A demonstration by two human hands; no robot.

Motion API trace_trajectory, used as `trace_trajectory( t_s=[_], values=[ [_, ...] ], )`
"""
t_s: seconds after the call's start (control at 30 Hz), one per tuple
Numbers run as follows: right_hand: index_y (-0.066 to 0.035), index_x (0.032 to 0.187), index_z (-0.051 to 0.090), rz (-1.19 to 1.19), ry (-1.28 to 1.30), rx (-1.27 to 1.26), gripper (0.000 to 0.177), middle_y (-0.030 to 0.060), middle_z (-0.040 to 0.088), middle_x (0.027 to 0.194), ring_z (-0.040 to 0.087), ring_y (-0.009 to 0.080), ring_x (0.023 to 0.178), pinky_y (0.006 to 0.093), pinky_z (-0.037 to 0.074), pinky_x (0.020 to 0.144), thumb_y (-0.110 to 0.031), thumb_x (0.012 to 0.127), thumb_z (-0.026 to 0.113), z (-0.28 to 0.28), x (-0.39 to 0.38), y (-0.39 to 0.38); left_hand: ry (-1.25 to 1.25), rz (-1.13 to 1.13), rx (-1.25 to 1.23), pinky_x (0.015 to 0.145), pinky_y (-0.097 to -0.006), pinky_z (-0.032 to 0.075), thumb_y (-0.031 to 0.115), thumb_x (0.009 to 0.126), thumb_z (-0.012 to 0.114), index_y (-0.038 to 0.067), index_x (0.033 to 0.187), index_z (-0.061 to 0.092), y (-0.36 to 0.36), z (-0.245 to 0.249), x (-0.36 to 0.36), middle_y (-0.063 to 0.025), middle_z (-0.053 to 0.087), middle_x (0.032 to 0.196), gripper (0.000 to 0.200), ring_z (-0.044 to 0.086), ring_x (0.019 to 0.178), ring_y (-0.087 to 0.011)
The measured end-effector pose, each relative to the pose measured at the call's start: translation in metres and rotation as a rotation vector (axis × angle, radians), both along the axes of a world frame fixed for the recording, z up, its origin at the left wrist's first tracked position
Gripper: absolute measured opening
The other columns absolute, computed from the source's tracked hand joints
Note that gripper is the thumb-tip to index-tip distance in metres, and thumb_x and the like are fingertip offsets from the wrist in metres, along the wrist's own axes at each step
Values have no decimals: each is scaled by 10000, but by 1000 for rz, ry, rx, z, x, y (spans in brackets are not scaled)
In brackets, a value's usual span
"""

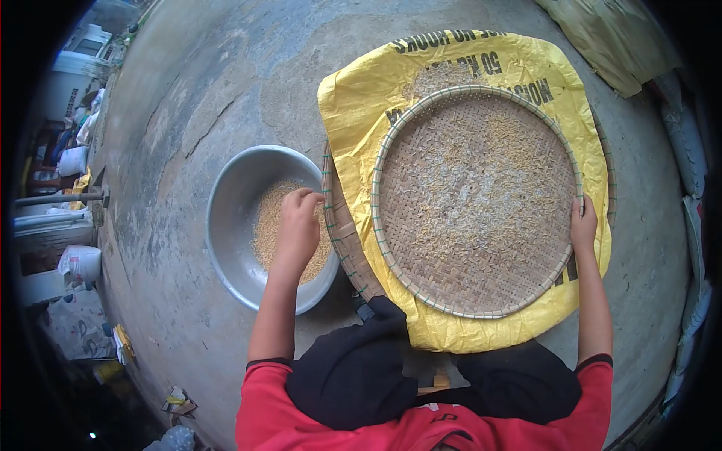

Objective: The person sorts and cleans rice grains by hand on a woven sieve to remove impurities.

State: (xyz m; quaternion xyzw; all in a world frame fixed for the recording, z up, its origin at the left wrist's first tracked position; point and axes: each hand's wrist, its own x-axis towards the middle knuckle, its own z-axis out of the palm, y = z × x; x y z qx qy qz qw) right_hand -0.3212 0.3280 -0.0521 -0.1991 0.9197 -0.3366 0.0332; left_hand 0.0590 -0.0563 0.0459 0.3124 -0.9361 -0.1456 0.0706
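A round woven tray (474, 297) with a green-stitched rim holds scattered yellow and whitish grains. It rests on a yellow printed sack (350, 113), over a larger woven tray (342, 233) that shows at the left. My right hand (583, 225) grips the upper tray's right rim, thumb on top. Left of the trays stands a silvery metal basin (229, 218) with golden grain (267, 225) in it. Above the basin's right part is my left hand (301, 218), its fingers bent together near the rim; whatever they may hold is too small to make out.
My knees in dark trousers are close to the sack's lower edge. White buckets (79, 263), bags and a metal bar (60, 199) line the far left. At the upper right lies a yellowish sack (602, 37), with pale sacks (688, 173) along the right edge.
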Motion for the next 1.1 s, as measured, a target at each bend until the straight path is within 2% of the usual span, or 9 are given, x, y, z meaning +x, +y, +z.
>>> trace_trajectory(
  t_s=[0.1, 0.23, 0.33, 0.43, 0.57, 0.63, 0.77, 0.93, 1.1],
  values=[
    [20, 1070, 530, 10, 16, 14, 329, 145, 595, 890, 566, 213, 824, 302, 435, 758, -261, 901, 500, 0, -1, -1, 102, -226, 55, 980, -437, 330, 58, 683, 671, 61, 909, 564, 26, -11, -35, -154, 457, 1185, 251, 365, 1195, -362],
    [3, 1085, 527, 4, 7, 41, 311, 156, 594, 893, 572, 245, 820, 320, 438, 753, -248, 904, 487, 1, -1, -1, 22, -245, 75, 1002, -461, 300, 122, 681, 695, 66, 846, 561, 59, -33, -58, -151, 377, 1283, 220, 270, 1267, -379],
    [4, 1086, 526, 7, -6, 40, 311, 157, 593, 894, 573, 247, 816, 318, 439, 751, -246, 904, 487, 2, -1, -1, -74, -208, -51, 1006, -519, 262, 163, 684, 699, 57, 827, 557, 67, -49, -61, -153, 304, 1358, 228, 206, 1302, -394],
    [5, 1092, 524, 2, -26, 47, 316, 159, 598, 912, 579, 252, 839, 317, 439, 762, -244, 902, 490, 1, -2, 1, -204, -206, -139, 1013, -513, 252, 173, 684, 699, 34, 830, 557, 73, -56, -62, -157, 278, 1382, 246, 186, 1310, -403],
    [9, 1097, 523, -5, 4, 15, 321, 164, 602, 935, 583, 258, 863, 318, 439, 772, -242, 899, 493, 0, -2, 2, -222, -217, -139, 1015, -513, 247, 176, 692, 695, 10, 833, 557, 73, -51, -63, -166, 246, 1404, 258, 169, 1319, -401],
    [14, 1107, 520, 1, 17, 20, 331, 171, 605, 943, 586, 263, 873, 321, 440, 776, -242, 897, 498, -1, -1, 1, -135, -177, -58, 1016, -516, 243, 169, 703, 688, 1, 825, 553, 71, -40, -63, -189, 219, 1413, 247, 151, 1328, -394],
    [20, 1112, 518, -3, -22, 19, 343, 175, 605, 940, 586, 269, 873, 322, 439, 780, -247, 895, 499, 2, 0, -1, -175, -198, -15, 1022, -529, 232, 164, 706, 686, -6, 823, 553, 67, -36, -64, -221, 172, 1427, 245, 118, 1339, -395],
    [19, 1109, 520, -2, 7, 15, 351, 176, 604, 938, 586, 272, 870, 325, 438, 784, -258, 895, 498, 1, -1, 0, -349, -154, -67, 1025, -559, 212, 166, 748, 644, -16, 808, 544, 74, -50, -68, -244, 106, 1441, 216, 81, 1346, -398],
    [20, 1110, 519, 4, 17, 24, 350, 176, 604, 932, 587, 270, 866, 324, 438, 782, -255, 895, 496, 1, -1, 0, -333, -141, -70, 1025, -567, 206, 116, 771, 580, -18, 780, 545, 73, -46, -67, -229, 135, 1438, 138, 88, 1348, -389]
  ],
)
